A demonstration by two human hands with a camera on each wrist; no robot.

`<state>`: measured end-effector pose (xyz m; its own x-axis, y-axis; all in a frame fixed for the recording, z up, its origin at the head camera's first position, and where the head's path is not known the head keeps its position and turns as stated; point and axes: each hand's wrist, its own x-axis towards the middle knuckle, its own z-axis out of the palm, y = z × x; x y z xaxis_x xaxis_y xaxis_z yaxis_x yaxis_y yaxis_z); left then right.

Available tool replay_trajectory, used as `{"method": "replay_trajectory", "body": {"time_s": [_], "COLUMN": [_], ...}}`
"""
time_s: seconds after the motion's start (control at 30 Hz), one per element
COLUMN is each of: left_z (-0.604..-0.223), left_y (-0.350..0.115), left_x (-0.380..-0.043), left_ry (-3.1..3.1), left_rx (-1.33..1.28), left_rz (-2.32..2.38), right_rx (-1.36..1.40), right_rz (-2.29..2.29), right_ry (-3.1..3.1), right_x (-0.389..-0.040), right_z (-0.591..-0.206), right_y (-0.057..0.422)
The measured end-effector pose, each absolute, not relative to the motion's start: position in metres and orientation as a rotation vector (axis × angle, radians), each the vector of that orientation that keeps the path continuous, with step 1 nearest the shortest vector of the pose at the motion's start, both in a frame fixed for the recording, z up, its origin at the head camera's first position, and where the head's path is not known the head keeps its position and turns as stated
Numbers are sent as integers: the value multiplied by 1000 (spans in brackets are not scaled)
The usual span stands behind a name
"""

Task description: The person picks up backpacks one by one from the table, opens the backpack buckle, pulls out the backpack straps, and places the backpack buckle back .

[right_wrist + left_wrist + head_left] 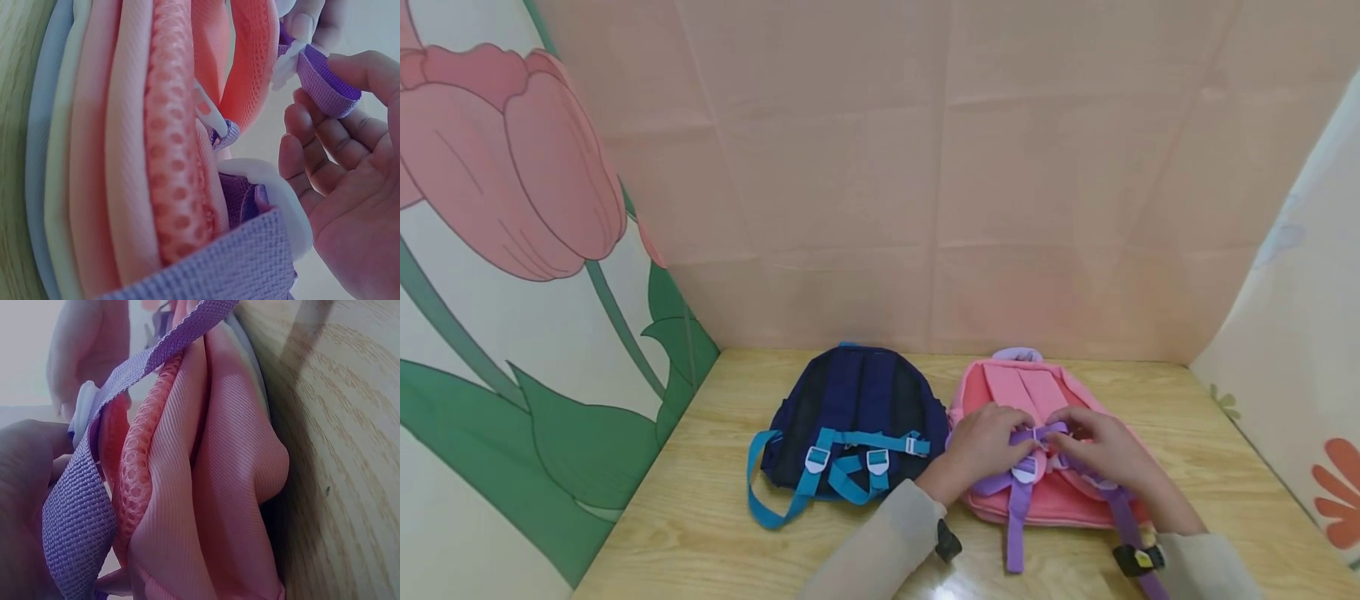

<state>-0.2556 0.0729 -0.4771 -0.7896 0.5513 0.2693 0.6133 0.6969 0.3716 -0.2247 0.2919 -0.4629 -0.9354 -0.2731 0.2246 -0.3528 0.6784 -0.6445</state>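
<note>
The pink backpack (1067, 510) lies straps-up on the wooden table, under both hands. My left hand (988, 440) pinches a purple strap (1018, 435) at a small white buckle (289, 67) over the middle of the bag. From the other side, my right hand (1101, 446) pinches a folded loop of the same strap between thumb and fingers; the right wrist view shows this purple loop (328, 84) standing out from the buckle. Further purple webbing (78, 519) hangs twisted beside my left hand in the left wrist view. A lower white adjuster (1025, 470) sits on a shoulder strap.
A navy backpack (855, 392) lies to the left, close beside the pink one, with blue straps (775, 512) spilling onto the table (685, 517). A plain pinkish backdrop (850, 208) stands behind, with flower-printed panels (550, 400) at the sides.
</note>
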Motion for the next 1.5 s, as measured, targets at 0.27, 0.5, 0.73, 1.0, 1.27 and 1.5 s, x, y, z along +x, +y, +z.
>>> {"method": "replay_trajectory", "body": {"time_s": [0.27, 0.5, 0.73, 1.0, 1.27, 1.5], "left_z": [-477, -477, -475, -477, -474, -474], "left_y": [74, 74, 74, 75, 74, 75], "left_x": [-255, -256, -255, -255, -253, -253], "left_ry": [-2773, -2792, -2795, -2770, -2770, -2784], "left_rx": [-957, -951, -950, -950, -947, -951], "left_rz": [-686, -671, -648, -657, -664, -631], "right_rx": [494, 537, 582, 528, 484, 601], "right_rz": [1176, 1128, 1063, 1168, 1262, 1140], "right_ry": [-2779, -2772, -2775, -2797, -2798, -2754], "right_x": [-224, -226, -225, -224, -222, -222], "right_z": [-469, -469, -462, -463, -465, -462], "right_y": [297, 295, 290, 293, 298, 292]}}
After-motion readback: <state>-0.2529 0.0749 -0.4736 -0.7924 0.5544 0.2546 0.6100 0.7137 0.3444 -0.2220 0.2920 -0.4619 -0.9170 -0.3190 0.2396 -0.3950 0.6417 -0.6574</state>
